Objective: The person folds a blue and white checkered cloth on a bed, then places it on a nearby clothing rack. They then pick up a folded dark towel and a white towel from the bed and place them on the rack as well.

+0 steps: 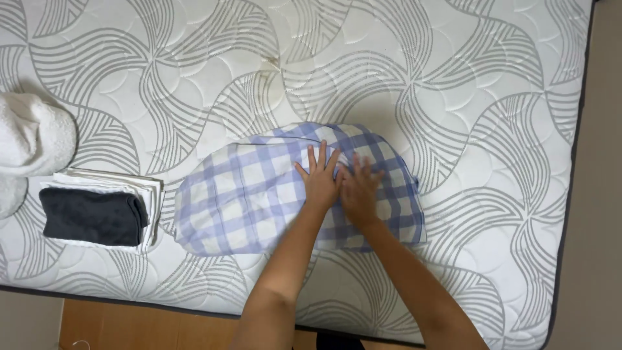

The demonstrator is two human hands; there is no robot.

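The blue-and-white checked cloth bundle [259,194] lies lengthwise nine-to-three; left hand [321,183] flat, fingers spread, gripping nothing — right hand [359,194] blurred, seemingly flat too.

No packages, labels, signs or screens anywhere in view.
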